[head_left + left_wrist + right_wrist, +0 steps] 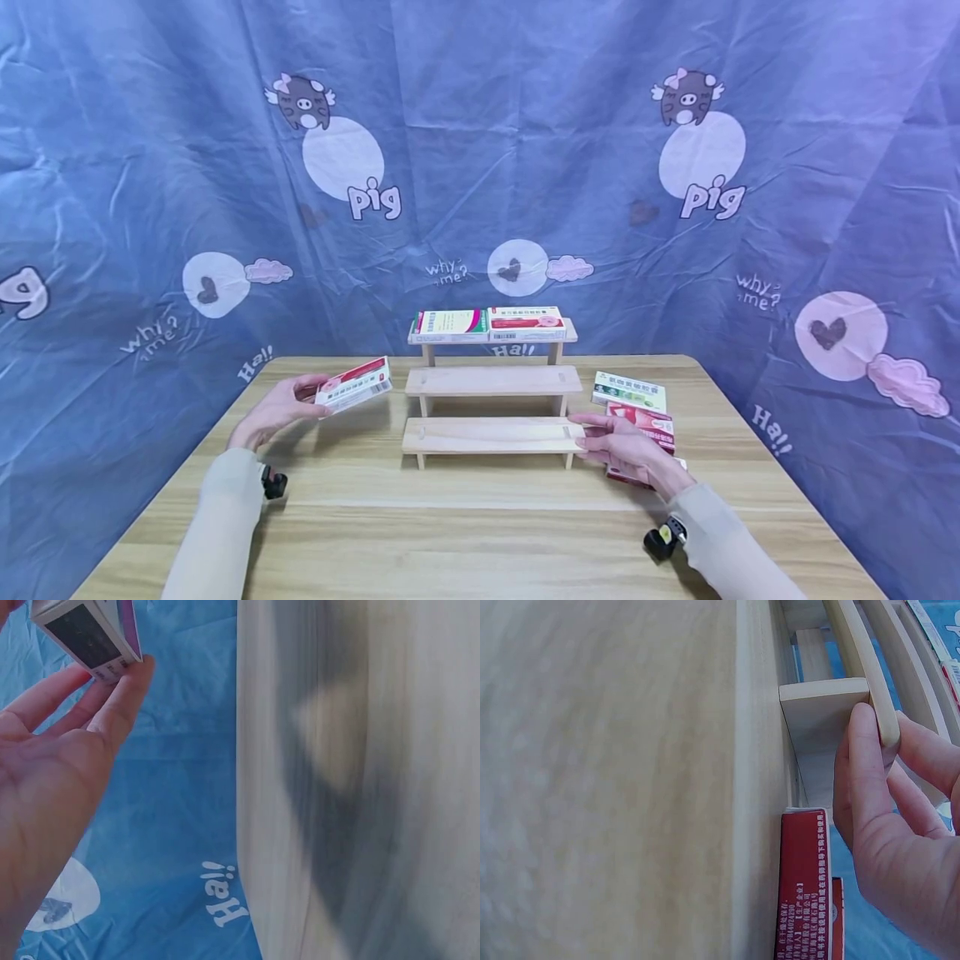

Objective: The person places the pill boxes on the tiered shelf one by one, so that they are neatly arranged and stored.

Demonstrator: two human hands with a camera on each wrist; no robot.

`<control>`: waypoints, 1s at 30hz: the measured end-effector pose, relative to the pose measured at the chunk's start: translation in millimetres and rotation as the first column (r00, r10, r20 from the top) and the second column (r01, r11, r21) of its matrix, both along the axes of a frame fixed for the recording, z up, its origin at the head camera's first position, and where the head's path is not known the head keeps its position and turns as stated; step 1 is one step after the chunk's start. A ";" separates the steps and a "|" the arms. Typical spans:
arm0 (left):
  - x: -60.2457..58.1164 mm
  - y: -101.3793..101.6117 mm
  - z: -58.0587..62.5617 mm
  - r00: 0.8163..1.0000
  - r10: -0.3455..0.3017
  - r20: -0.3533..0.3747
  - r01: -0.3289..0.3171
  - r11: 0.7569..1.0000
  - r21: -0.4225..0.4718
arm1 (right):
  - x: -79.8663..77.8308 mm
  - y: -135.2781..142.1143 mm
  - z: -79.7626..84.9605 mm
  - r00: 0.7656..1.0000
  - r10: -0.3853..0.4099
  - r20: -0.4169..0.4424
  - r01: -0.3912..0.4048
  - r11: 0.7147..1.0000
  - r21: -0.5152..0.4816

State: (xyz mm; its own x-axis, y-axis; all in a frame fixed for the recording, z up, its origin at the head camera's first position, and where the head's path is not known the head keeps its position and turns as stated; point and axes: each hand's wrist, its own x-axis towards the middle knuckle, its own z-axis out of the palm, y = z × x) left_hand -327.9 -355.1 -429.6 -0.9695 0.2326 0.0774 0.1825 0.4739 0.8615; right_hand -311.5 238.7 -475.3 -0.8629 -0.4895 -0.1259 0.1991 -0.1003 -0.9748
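My left hand (281, 407) holds a white and red medicine box (354, 386) by its left end, above the table's left side. The left wrist view catches only one end of that box at the fingertips. With thumb and fingers my right hand (626, 450) grips the right end of the lowest step of a three-step wooden stand (491, 435); the right wrist view shows this grip at the board's edge. On the top step lie a white, green and purple medicine box (452, 322) and a white and red medicine box (527, 321), side by side.
Right of the stand lie a white and green medicine box (628, 392) and a red medicine box (652, 425). Another red box (804, 892) is partly hidden behind my right hand in the head view. A blue printed curtain (480, 167) hangs behind the wooden table (420, 542).
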 end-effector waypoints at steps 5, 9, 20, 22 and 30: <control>-1.6 3.8 4.7 1.000 -0.006 0.006 0.006 0.999 0.035 | -1.2 0.0 2.4 1.000 0.001 -0.019 -0.001 1.000 0.020; 0.7 9.0 10.3 1.000 -0.013 -0.006 0.013 0.999 0.039 | -0.2 -0.3 3.3 1.000 -0.002 -0.013 0.002 1.000 0.012; 4.5 30.1 20.7 0.998 -0.064 -0.018 0.065 0.996 0.066 | 2.8 0.6 4.5 1.000 -0.002 -0.005 0.002 1.000 0.001; 3.3 33.3 22.4 0.998 -0.066 -0.022 0.068 0.996 0.063 | 1.6 0.6 5.6 1.000 -0.007 0.001 0.007 1.000 0.001; 6.9 48.2 22.6 0.994 -0.101 -0.035 0.103 0.992 0.077 | 1.8 -2.6 3.7 1.000 0.010 -0.006 -0.010 1.000 -0.003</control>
